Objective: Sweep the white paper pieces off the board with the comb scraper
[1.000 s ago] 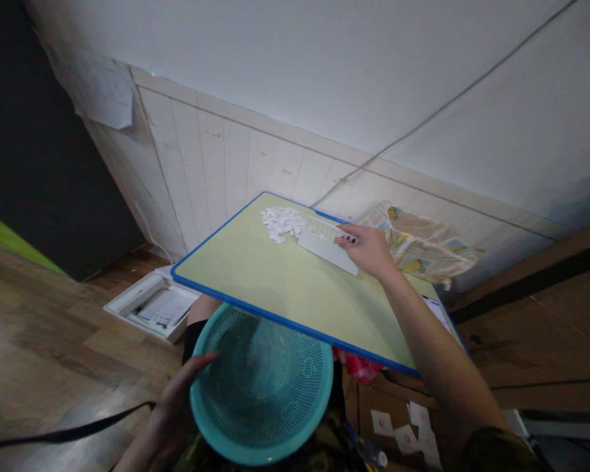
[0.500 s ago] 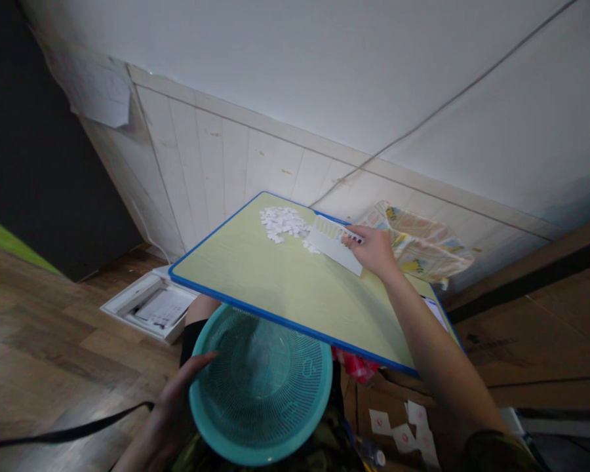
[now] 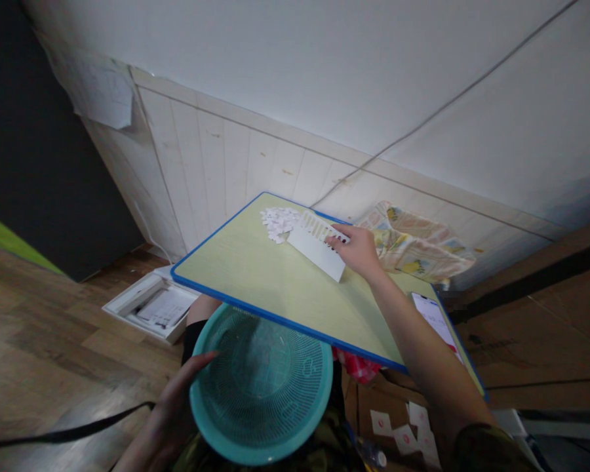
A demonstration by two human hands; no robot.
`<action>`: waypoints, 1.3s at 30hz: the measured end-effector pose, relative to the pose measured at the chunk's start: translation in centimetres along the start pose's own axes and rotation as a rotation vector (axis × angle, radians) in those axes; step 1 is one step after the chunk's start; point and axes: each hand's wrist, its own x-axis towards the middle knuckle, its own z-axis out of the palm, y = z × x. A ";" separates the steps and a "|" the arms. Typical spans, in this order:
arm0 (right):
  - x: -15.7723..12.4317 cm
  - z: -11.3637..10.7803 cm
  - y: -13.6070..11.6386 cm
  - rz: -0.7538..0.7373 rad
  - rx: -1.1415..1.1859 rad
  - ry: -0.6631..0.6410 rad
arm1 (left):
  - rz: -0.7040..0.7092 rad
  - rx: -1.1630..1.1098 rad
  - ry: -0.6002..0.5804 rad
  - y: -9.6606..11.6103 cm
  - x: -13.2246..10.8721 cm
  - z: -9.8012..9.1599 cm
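Note:
My left hand (image 3: pixel 184 383) grips the left rim of a round turquoise plastic basket (image 3: pixel 260 452), which rests on my lap partly under the table's front edge. My right hand (image 3: pixel 356 249) is closed on a white slotted plastic strip (image 3: pixel 319 249) with a row of openings along its upper part. The strip stands tilted on the pale yellow-green table (image 3: pixel 236 262) with a blue edge. Its left end touches or partly covers a heap of small white pieces (image 3: pixel 279 223). What the pieces are is too small to tell.
A phone (image 3: pixel 435 321) lies at the table's right side, near my right forearm. Patterned cloth (image 3: pixel 417 246) hangs behind the table's back right. An open white box (image 3: pixel 147 308) sits on the floor at left. White cards (image 3: pixel 406 438) lie at lower right.
My right hand has moved the slotted strip to the left and slightly toward me, against the heap. More of the phone shows now. The left hand and basket stay put.

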 end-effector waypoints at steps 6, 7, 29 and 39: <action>0.5 -0.3 0.0 0.005 -0.035 -0.056 | 0.034 -0.012 0.016 0.1 -0.1 0.1; 0.6 -0.6 0.3 0.010 -0.047 -0.046 | 0.031 -0.012 0.013 0.1 -0.1 0.1; 1.5 0.6 -0.8 0.021 -0.038 -0.019 | 0.036 -0.002 -0.020 0.1 0.2 0.0; 1.2 0.2 -0.8 0.011 -0.066 -0.012 | 0.076 0.022 -0.020 0.0 0.3 -0.2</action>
